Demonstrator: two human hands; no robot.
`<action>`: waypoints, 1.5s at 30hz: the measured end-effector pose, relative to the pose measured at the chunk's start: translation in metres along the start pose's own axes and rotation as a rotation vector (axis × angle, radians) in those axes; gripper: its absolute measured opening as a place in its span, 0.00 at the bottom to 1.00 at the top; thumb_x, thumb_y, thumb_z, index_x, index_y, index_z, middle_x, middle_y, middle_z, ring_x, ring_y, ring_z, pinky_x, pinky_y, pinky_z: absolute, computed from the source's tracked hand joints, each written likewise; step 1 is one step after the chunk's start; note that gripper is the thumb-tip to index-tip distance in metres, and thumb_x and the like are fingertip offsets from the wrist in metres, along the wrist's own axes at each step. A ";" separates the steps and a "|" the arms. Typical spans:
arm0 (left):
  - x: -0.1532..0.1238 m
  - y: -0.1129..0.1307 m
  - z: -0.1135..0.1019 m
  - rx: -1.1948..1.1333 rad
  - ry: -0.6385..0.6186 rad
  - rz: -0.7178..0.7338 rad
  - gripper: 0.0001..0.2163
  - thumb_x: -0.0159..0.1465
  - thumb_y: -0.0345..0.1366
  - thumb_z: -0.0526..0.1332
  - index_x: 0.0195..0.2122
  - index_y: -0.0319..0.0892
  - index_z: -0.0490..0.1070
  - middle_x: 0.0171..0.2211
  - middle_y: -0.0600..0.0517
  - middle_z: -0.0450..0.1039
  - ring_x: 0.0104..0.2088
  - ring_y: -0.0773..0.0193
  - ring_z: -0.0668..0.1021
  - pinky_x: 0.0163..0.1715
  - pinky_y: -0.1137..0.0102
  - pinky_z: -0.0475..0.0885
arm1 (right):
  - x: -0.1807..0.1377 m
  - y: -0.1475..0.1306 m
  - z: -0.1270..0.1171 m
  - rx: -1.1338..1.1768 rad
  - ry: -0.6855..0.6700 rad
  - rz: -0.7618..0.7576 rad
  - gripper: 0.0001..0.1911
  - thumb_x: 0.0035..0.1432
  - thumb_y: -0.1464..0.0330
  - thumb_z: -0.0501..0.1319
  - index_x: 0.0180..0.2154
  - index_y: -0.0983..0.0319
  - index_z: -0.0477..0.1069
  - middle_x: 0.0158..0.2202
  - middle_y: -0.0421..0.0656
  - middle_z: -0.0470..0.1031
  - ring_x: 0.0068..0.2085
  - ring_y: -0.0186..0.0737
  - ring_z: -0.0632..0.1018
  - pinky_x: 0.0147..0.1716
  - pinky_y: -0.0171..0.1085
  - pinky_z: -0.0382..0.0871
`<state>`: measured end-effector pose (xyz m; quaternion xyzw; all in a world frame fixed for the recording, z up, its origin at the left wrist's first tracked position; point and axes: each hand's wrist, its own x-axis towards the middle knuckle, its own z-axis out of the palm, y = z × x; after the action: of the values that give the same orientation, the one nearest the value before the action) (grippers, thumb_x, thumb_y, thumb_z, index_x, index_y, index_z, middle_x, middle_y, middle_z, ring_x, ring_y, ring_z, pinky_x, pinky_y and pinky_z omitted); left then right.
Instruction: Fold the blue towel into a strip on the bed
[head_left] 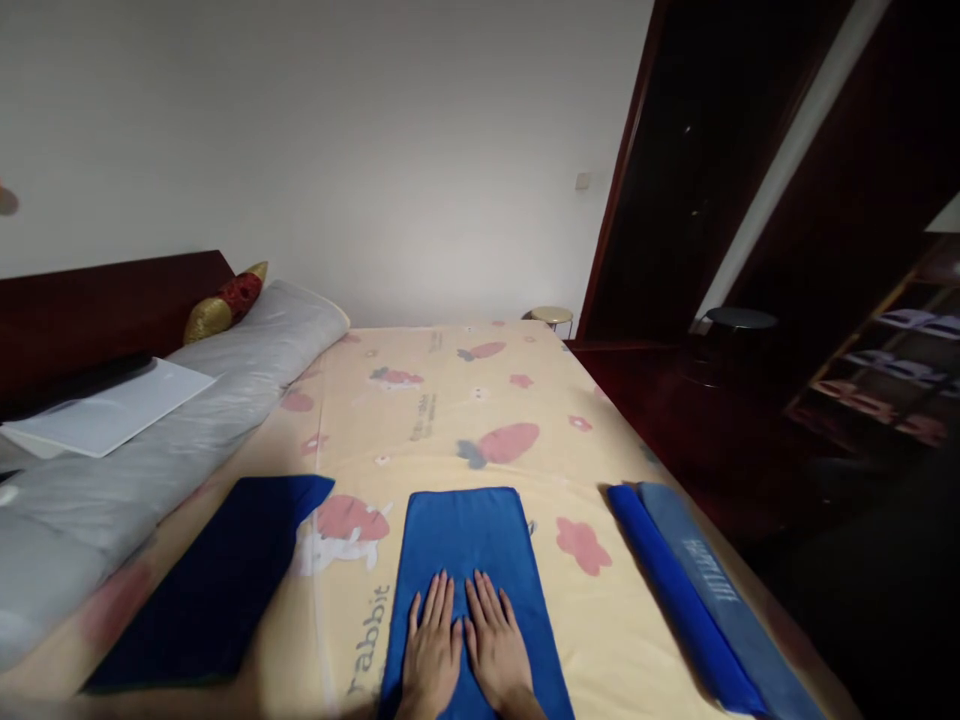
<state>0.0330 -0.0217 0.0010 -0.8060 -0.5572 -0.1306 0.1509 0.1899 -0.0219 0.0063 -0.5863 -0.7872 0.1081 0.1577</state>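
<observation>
A blue cloth (463,525), long and narrow like a towel, lies flat on the bed in front of me. My left hand (433,645) rests palm down on it, fingers stretched out. Beside it, my right hand (495,638) presses flat on the same cloth, its fingers also extended. The thumbs almost meet in the middle. Neither hand grips anything. The near end of the cloth runs out of the bottom of the view.
A dark blue cloth (217,580) lies to the left. Rolled or folded blue and grey-blue cloths (697,590) lie near the bed's right edge. A grey quilt (247,370) carries white papers (120,405). Stools (553,315) and a shoe rack (885,370) stand beyond the patterned bed sheet (420,440).
</observation>
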 end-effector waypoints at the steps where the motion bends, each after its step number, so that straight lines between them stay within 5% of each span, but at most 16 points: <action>1: 0.000 0.000 0.000 0.007 0.009 0.000 0.27 0.69 0.38 0.45 0.68 0.45 0.38 0.66 0.55 0.56 0.64 0.65 0.63 0.59 0.61 0.60 | -0.001 0.001 0.001 -0.005 -0.003 -0.005 0.28 0.68 0.56 0.40 0.66 0.53 0.38 0.69 0.41 0.45 0.68 0.45 0.53 0.65 0.51 0.54; 14: 0.003 0.001 -0.003 -0.089 -0.109 -0.033 0.28 0.69 0.38 0.43 0.67 0.47 0.32 0.67 0.55 0.54 0.64 0.62 0.63 0.60 0.59 0.61 | 0.001 -0.005 -0.013 0.033 -0.061 0.048 0.28 0.67 0.56 0.40 0.65 0.54 0.41 0.68 0.39 0.44 0.68 0.46 0.53 0.66 0.50 0.53; 24: 0.007 -0.003 0.023 -0.070 -0.105 -0.028 0.27 0.67 0.35 0.45 0.66 0.49 0.36 0.66 0.53 0.55 0.63 0.58 0.65 0.58 0.54 0.65 | 0.010 -0.003 -0.006 0.071 -0.057 0.056 0.28 0.65 0.59 0.45 0.65 0.56 0.48 0.68 0.39 0.45 0.68 0.47 0.52 0.66 0.52 0.52; 33: 0.047 -0.008 0.028 -0.107 -0.141 0.031 0.28 0.68 0.35 0.44 0.66 0.48 0.31 0.67 0.52 0.52 0.65 0.58 0.61 0.62 0.54 0.61 | 0.045 0.004 -0.016 0.079 -0.111 0.046 0.30 0.63 0.65 0.46 0.65 0.57 0.46 0.68 0.39 0.42 0.69 0.43 0.49 0.68 0.49 0.47; 45: 0.130 -0.056 0.052 -0.110 -0.161 -0.032 0.26 0.69 0.37 0.43 0.67 0.51 0.37 0.68 0.53 0.51 0.67 0.61 0.59 0.62 0.56 0.61 | 0.140 0.051 -0.029 0.034 -0.130 0.002 0.28 0.67 0.56 0.42 0.65 0.54 0.47 0.69 0.40 0.46 0.69 0.40 0.50 0.67 0.49 0.47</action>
<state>0.0278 0.1290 0.0081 -0.8120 -0.5723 -0.0980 0.0589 0.2097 0.1261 0.0320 -0.5759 -0.7934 0.1594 0.1160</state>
